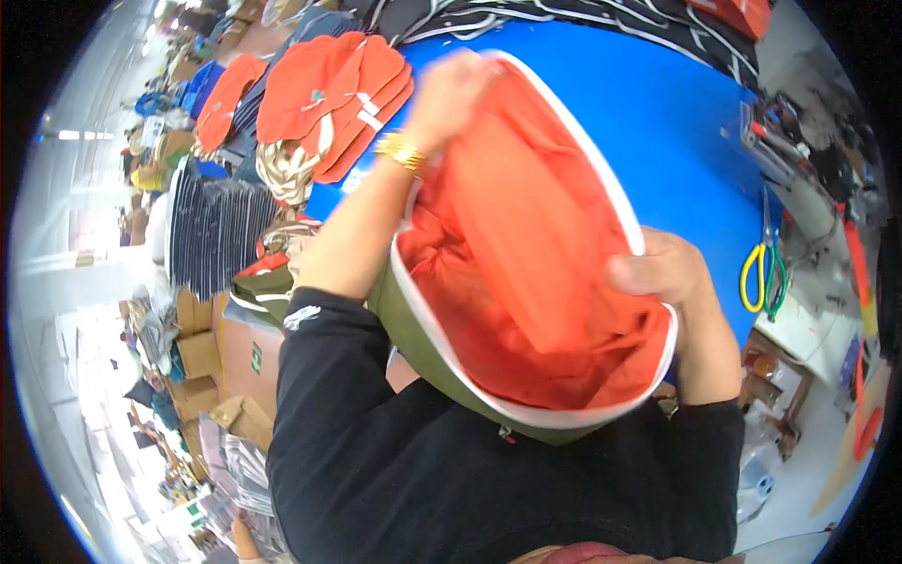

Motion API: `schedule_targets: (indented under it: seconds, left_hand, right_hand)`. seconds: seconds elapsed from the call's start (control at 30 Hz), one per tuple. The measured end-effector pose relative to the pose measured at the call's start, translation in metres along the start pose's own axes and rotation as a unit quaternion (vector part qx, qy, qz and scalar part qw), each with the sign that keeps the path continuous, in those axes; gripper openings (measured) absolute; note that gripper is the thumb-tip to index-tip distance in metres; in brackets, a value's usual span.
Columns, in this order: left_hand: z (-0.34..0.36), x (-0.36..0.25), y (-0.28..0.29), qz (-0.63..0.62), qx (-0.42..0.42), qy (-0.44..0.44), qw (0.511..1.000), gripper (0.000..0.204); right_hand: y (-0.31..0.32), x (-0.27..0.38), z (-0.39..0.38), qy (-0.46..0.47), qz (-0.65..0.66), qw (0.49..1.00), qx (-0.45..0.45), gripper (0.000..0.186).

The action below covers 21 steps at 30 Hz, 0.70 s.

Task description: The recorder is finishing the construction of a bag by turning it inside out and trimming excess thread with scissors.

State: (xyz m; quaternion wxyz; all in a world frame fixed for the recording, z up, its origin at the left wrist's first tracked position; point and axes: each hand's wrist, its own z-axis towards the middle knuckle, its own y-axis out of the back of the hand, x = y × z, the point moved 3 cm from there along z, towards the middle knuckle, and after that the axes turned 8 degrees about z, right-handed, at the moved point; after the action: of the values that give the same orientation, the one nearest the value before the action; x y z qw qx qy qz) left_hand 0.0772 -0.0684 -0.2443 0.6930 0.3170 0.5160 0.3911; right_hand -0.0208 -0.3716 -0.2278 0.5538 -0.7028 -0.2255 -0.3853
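An olive green bag (421, 336) with an orange-red lining (507, 235) and white edge binding gapes wide in front of my chest. Its lining faces up toward me. At the far end, my left hand (456, 94), slightly blurred and with a gold watch band (402, 151) at the wrist, grips the bag's edge. The fingertips there are partly hidden. My right hand (665, 271) pinches the white-bound rim on the right side, thumb over the lining and fingers behind the edge.
A blue work surface (686, 141) lies beneath. Scissors (765, 263) with yellow and green handles lie at its right edge. Orange-red pieces (329, 99) are stacked far left, near a row of dark panels (221, 230). Black pieces with white edging (564, 14) line the back.
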Motion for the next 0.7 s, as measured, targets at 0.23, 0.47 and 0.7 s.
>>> schedule_targets:
  seconds: [0.23,0.47,0.7]
  left_hand:
    - [-0.061,-0.013,0.007,-0.12,0.034,0.089,0.988,0.081]
    - [-0.184,-0.022,-0.005,0.085,0.117,0.1,0.984,0.092]
    - [-0.156,-0.014,-0.047,-0.44,0.083,0.28,0.849,0.034]
  right_hand:
    - [0.055,0.007,-0.05,0.295,0.358,0.869,-0.171,0.064]
    - [0.051,0.015,-0.009,0.415,0.337,0.841,0.085,0.055]
    - [0.055,0.003,-0.005,0.391,0.303,0.849,-0.187,0.049]
